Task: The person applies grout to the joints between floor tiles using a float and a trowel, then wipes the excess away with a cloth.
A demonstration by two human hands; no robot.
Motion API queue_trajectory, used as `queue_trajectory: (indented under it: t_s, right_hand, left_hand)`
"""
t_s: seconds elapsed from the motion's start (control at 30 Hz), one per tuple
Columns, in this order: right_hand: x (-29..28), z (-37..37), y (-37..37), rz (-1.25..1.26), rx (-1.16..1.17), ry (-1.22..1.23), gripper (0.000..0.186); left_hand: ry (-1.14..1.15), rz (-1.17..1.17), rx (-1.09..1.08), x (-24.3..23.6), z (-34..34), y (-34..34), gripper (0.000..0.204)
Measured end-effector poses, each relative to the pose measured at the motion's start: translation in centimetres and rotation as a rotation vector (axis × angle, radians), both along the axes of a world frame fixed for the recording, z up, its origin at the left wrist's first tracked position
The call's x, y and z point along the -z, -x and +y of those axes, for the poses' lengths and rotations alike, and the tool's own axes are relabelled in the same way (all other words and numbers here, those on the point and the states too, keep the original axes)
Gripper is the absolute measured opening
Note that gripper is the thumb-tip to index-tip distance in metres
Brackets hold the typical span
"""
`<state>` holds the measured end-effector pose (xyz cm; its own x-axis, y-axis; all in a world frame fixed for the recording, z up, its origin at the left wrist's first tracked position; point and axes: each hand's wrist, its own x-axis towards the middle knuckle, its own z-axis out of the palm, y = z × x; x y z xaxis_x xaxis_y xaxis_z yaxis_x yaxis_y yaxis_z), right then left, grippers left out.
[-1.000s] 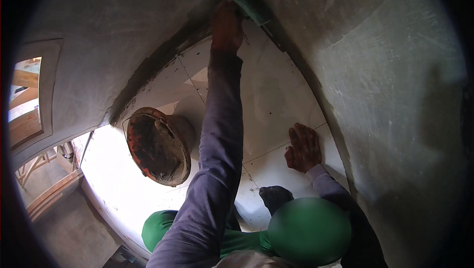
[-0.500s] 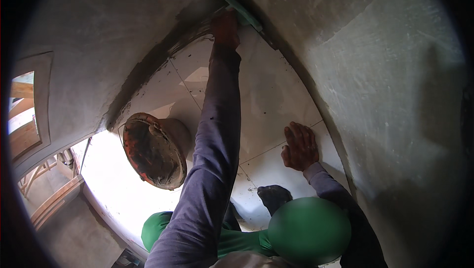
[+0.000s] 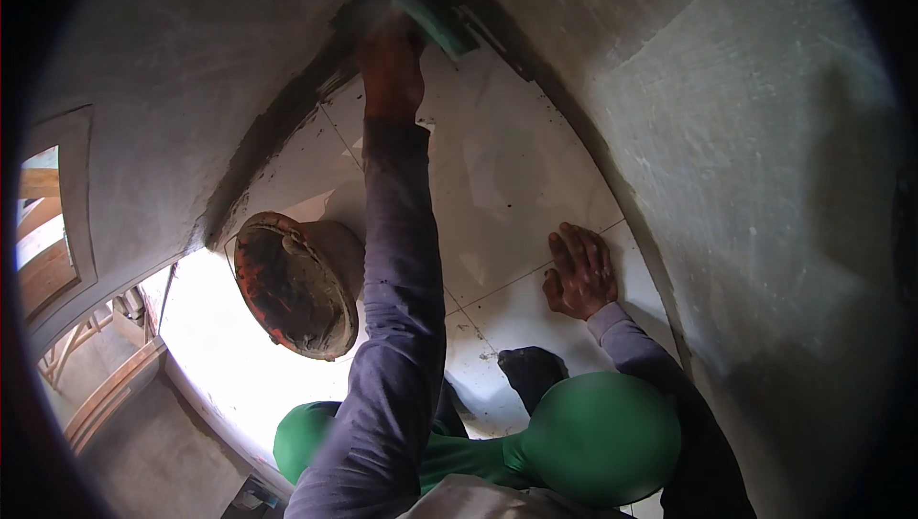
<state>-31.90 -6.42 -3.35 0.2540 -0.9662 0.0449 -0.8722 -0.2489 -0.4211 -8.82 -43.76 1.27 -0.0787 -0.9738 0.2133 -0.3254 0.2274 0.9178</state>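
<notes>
Stretched far forward, my left hand [image 3: 391, 69] is closed round a green plastering float [image 3: 426, 19], its grip hidden by the hand. The float is at the far corner, where the floor meets the walls, over a dark band of wet mortar [image 3: 277, 136]. My right hand [image 3: 581, 272] lies flat on the white floor tiles [image 3: 497, 222] with its fingers spread, near the right wall, holding nothing. Left of my left forearm a mortar-smeared bucket [image 3: 296, 285] is tipped toward me, with mortar inside it.
Grey plastered walls [image 3: 755, 194] rise on both sides and meet at the far corner. A framed opening [image 3: 57, 203] is in the left wall. Wooden pieces [image 3: 115, 395] lie at the lower left. My green-clad knees [image 3: 601, 438] and a dark-covered foot [image 3: 531, 373] are close by.
My left hand has moved left along the far corner with the float, uncovering more tile on its right. My right hand stays flat on the floor.
</notes>
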Motion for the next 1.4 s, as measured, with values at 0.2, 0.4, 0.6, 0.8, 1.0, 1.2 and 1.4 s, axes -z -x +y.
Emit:
queue_trajectory:
  t_s: [0.2, 0.4, 0.6, 0.8, 1.0, 1.2, 1.4]
  right_hand:
    - [0.3, -0.1, -0.2, 0.004, 0.005, 0.016, 0.066]
    - [-0.1, -0.3, -0.2, 0.006, 0.006, -0.010, 0.062]
    - [0.1, -0.7, -1.6, -0.032, -0.014, -0.008, 0.064]
    - [0.5, 0.2, 0.2, 0.059, -0.001, 0.010, 0.065]
    - [0.5, -0.1, -0.8, -0.016, -0.004, 0.037, 0.064]
    - [-0.3, -0.2, -0.2, 0.021, 0.011, -0.038, 0.065]
    - [-0.1, -0.4, -0.9, 0.025, -0.001, 0.046, 0.064]
  left_hand:
    - [-0.220, 0.244, -0.159, 7.9, -0.2, -1.8, 0.011]
    - [-0.048, -0.354, -0.019, 13.0, -5.0, -3.0, 0.030]
    - [0.181, -0.436, -0.037, 14.9, -7.9, -3.5, 0.029]
    - [0.163, -0.967, 0.054, 9.5, -5.8, 2.3, 0.030]
    - [0.771, -0.654, 0.014, 5.9, -4.9, -0.9, 0.029]
    - [-0.224, 0.706, -0.024, -2.1, -0.1, -1.7, 0.021]
    - [-0.368, 0.404, -0.165, 8.2, -0.3, -4.7, 0.019]
